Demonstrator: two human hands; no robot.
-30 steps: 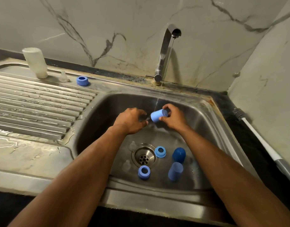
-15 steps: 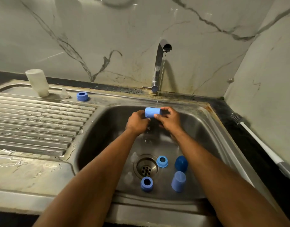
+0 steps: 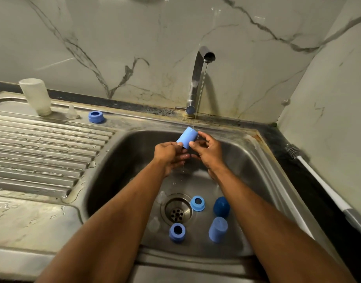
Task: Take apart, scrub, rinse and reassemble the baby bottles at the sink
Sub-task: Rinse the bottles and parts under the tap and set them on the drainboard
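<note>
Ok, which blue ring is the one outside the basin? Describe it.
Start at the ribbed draining board left of the sink basin. Along its back edge stand an upturned white bottle, a clear teat, then the blue ring. It alone lies outside the basin.

cap (image 3: 187, 137): light blue | wall (image 3: 134, 37): white, grey-veined marble | sink (image 3: 118, 152): steel-grey
</note>
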